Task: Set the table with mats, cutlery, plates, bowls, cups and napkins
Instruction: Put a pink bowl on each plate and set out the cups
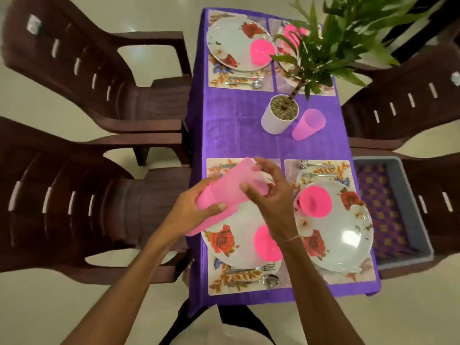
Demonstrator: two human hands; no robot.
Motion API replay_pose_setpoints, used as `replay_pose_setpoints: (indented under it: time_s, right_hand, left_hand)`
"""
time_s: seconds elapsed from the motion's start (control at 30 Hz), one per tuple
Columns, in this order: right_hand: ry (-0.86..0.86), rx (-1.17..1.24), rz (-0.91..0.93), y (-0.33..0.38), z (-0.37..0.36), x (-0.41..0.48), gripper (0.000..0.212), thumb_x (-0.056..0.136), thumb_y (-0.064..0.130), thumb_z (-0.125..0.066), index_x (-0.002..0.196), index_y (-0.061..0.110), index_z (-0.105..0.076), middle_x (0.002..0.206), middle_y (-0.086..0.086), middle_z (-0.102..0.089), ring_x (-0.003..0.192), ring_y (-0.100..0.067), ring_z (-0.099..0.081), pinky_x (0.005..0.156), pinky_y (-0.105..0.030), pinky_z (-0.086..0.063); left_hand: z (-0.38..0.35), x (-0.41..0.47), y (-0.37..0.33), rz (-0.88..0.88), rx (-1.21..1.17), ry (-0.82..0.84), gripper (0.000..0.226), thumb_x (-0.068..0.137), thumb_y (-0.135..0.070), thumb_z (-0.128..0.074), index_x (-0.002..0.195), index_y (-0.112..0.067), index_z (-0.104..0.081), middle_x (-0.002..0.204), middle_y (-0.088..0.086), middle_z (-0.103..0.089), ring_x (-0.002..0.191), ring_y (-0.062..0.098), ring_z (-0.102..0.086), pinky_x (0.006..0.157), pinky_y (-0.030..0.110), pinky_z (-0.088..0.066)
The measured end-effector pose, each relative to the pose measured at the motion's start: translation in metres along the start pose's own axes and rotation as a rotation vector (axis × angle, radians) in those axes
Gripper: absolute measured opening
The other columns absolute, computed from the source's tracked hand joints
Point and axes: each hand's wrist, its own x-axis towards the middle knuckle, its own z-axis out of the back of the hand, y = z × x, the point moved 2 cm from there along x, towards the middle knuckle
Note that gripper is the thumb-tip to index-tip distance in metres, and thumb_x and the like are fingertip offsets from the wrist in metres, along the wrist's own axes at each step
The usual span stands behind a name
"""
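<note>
Two hands hold a stack of pink cups (229, 186) tilted in the air above the near left mat (219, 282). How many cups are nested in it I cannot tell. The left hand (199, 207) grips the lower end, fingers curled under it and thumb pressed on the side. The right hand (270, 192) pinches the upper end near the rim, thumb on the wall and the other fingers curled over the mouth.

Four mats lie on the purple cloth (236, 130), two near and two far. The near left plate (236, 247) carries a pink bowl (266, 244), partly behind the right wrist, and cutlery (251, 275) lies on the mat just beside that plate. The near right plate (346, 242) carries a second bowl (315, 201), with its cutlery (316, 168) on the far side. The far left plate (231, 41) holds a third bowl (261, 52), cutlery (245, 82) just beside it. The far right setting is mostly hidden by leaves; a fourth bowl (290, 31) shows through them.

Between the pairs of mats a white pot (273, 123) with a plant stands, and a single pink cup (308, 124) stands mouth down just beside it.

A grey tray (416, 212) sits on the near right chair and holds a purple checked fabric (383, 207). Brown chairs (74, 195) stand on both sides.
</note>
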Motion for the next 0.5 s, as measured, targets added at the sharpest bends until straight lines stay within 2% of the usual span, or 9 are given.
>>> replay_pose_setpoints:
  time_s: [0.07, 0.1, 0.17, 0.23, 0.27, 0.37, 0.5]
  right_hand:
    - [-0.206, -0.052, 0.063, 0.007, 0.008, 0.017, 0.065, 0.078, 0.020, -0.087, 0.135, 0.007, -0.058, 0.124, -0.011, -0.064, 0.098, -0.002, -0.069, 0.074, -0.019, -0.056]
    - [-0.290, -0.091, 0.108, 0.008, 0.010, 0.027, 0.068, 0.076, 0.027, -0.089, 0.134, 0.009, -0.058, 0.124, -0.007, -0.064, 0.103, -0.004, -0.068, 0.076, -0.024, -0.057]
    - [-0.433, -0.200, 0.180, 0.001, 0.013, 0.057, 0.075, 0.072, 0.039, -0.092, 0.133, 0.012, -0.059, 0.127, -0.002, -0.063, 0.117, -0.010, -0.061, 0.091, -0.033, -0.056]
    - [-0.501, -0.312, 0.154, -0.014, 0.010, 0.097, 0.084, 0.067, 0.040, -0.094, 0.137, 0.011, -0.056, 0.131, -0.004, -0.058, 0.122, -0.017, -0.056, 0.099, -0.029, -0.048]
    - [-0.498, -0.380, 0.112, -0.023, 0.008, 0.117, 0.089, 0.066, 0.037, -0.094, 0.140, 0.010, -0.053, 0.134, -0.007, -0.055, 0.123, -0.021, -0.054, 0.099, -0.027, -0.046]
    - [-0.409, -0.558, -0.014, -0.055, -0.002, 0.170, 0.091, 0.068, 0.030, -0.091, 0.146, 0.009, -0.048, 0.144, -0.011, -0.046, 0.129, -0.029, -0.051, 0.099, -0.037, -0.048]
    - [-0.272, -0.692, -0.030, -0.090, -0.015, 0.215, 0.086, 0.074, 0.031, -0.088, 0.146, 0.010, -0.047, 0.149, -0.008, -0.042, 0.127, -0.029, -0.053, 0.097, -0.043, -0.053]
  left_hand:
    - [0.000, 0.012, -0.007, -0.003, 0.032, -0.032, 0.072, 0.073, -0.059, -0.084, 0.138, -0.047, -0.055, 0.125, -0.011, -0.066, 0.097, 0.007, -0.072, 0.070, 0.024, -0.061]
    - [0.001, 0.017, -0.009, -0.007, 0.054, -0.058, 0.065, 0.074, -0.057, -0.082, 0.132, -0.056, -0.054, 0.124, -0.019, -0.065, 0.099, 0.003, -0.070, 0.071, 0.020, -0.059]
    - [0.003, 0.028, -0.011, 0.015, 0.083, -0.093, 0.056, 0.074, -0.066, -0.080, 0.121, -0.071, -0.050, 0.119, -0.030, -0.062, 0.103, -0.001, -0.066, 0.076, 0.023, -0.058]
    - [0.009, 0.035, -0.008, 0.059, 0.083, -0.123, 0.053, 0.074, -0.073, -0.075, 0.120, -0.073, -0.049, 0.116, -0.032, -0.061, 0.104, 0.002, -0.066, 0.076, 0.028, -0.060]
    - [0.011, 0.036, -0.007, 0.069, 0.084, -0.129, 0.054, 0.077, -0.072, -0.074, 0.125, -0.068, -0.049, 0.117, -0.030, -0.062, 0.104, 0.005, -0.066, 0.075, 0.028, -0.060]
    - [0.020, 0.036, -0.002, 0.107, 0.094, -0.120, 0.066, 0.076, -0.073, -0.071, 0.136, -0.055, -0.051, 0.123, -0.020, -0.064, 0.105, 0.011, -0.068, 0.071, 0.026, -0.060]
    - [0.024, 0.030, 0.004, 0.133, 0.077, -0.139, 0.065, 0.082, -0.060, -0.074, 0.141, -0.045, -0.051, 0.123, -0.017, -0.065, 0.103, 0.009, -0.069, 0.066, 0.018, -0.057]
